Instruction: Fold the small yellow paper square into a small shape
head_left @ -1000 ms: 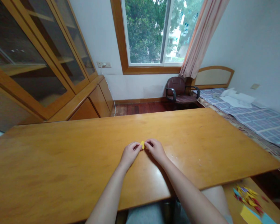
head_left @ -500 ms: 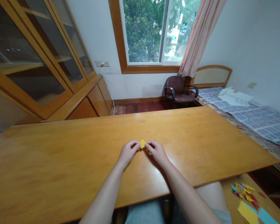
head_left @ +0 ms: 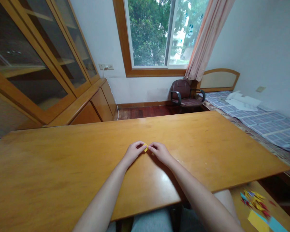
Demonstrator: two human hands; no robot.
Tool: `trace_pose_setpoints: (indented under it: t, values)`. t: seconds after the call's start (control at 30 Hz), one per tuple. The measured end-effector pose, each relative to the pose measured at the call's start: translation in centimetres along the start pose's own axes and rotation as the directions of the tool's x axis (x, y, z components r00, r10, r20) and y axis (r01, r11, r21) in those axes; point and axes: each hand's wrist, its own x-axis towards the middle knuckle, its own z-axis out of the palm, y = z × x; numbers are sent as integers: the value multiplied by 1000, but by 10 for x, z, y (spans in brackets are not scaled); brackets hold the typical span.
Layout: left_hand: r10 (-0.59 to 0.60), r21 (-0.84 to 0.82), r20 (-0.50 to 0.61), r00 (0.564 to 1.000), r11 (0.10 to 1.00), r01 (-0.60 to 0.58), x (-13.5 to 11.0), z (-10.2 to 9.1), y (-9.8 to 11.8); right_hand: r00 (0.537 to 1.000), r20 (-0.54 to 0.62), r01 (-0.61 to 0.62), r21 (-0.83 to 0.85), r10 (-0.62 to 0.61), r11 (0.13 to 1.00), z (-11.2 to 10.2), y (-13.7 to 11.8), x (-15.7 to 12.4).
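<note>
A small piece of yellow paper (head_left: pixel 145 148) is pinched just above the wooden table, with only a narrow part of it showing. My left hand (head_left: pixel 134 152) is closed on its left side, thumb and fingertips together. From the other side my right hand (head_left: pixel 160 152) pinches the paper's right edge, its fingertips almost meeting those of the left. The fingers cover much of the paper, so its exact folds cannot be made out.
The wooden table (head_left: pixel 82 167) spreads around both hands, with tiny pale scraps (head_left: pixel 180 161) to the right. Lower right, a lower surface bears a pile of yellow, red and blue folded pieces (head_left: pixel 255 199) and yellow paper sheets (head_left: pixel 257 221). A chair (head_left: pixel 183 93) stands beyond.
The yellow paper showed as a flat diamond between the fingers; now less of it shows. Both hands have drawn closer together and slightly up in the view.
</note>
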Motion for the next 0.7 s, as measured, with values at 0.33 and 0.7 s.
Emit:
trace_pose_setpoints:
  t: [0.33, 0.7]
  values:
    - [-67, -3, -29, 997, 998, 67, 12, -10, -2, 996, -86, 34, -10, -35, 999, 8, -1, 9]
    - [-30, -34, -35, 999, 999, 29, 20, -13, 0, 993, -104, 52, -56, -57, 997, 8, 2, 6]
